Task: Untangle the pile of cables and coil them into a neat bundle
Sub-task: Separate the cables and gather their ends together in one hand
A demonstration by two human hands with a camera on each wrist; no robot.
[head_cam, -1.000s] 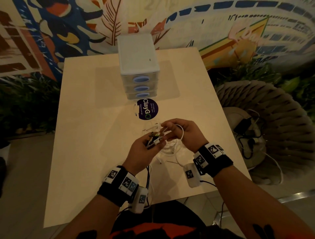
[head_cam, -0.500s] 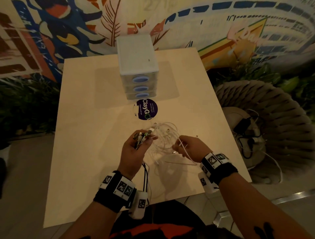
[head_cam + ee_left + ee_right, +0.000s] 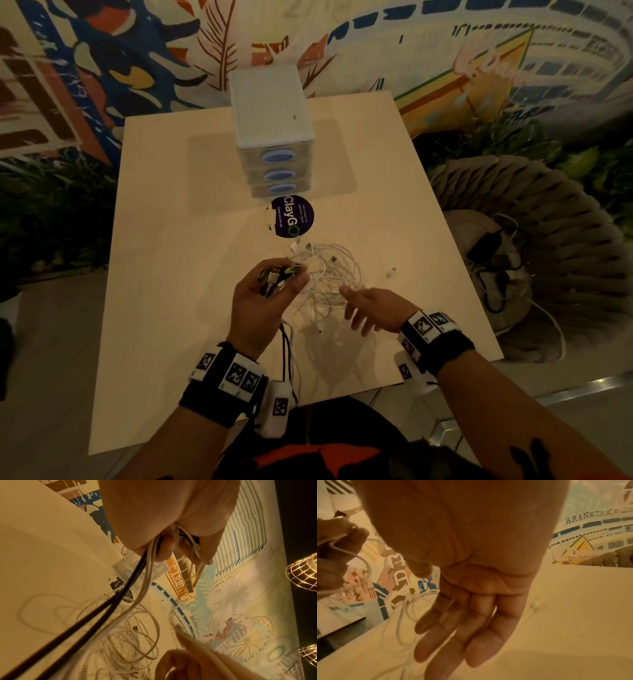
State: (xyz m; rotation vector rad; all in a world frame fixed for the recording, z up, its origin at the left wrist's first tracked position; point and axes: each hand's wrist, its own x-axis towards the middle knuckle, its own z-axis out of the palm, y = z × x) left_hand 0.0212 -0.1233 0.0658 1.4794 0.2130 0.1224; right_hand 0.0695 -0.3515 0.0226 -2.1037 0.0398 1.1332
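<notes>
A loose tangle of white cables (image 3: 325, 277) lies on the pale table (image 3: 178, 267) in front of me. My left hand (image 3: 270, 291) grips a bunch of cable ends (image 3: 279, 274), black and white, with plugs sticking up past the thumb. Black cables (image 3: 287, 353) hang from that fist toward the table's near edge; the left wrist view shows black cables (image 3: 96, 609) and white cables (image 3: 147, 577) leaving the fist. My right hand (image 3: 366, 308) hovers just right of the tangle, fingers (image 3: 458, 631) straight and holding nothing. One white plug (image 3: 391, 272) lies apart at the right.
A small white drawer unit (image 3: 274, 137) with blue handles stands at the table's far middle, a round purple sticker (image 3: 293, 216) before it. A woven chair (image 3: 531, 246) holding a black charger and cables stands to the right. A painted wall lies behind.
The hands have drawn apart. My right hand let go of the white cable it pinched and spread flat. My left hand lifted the bunch of ends slightly leftward.
</notes>
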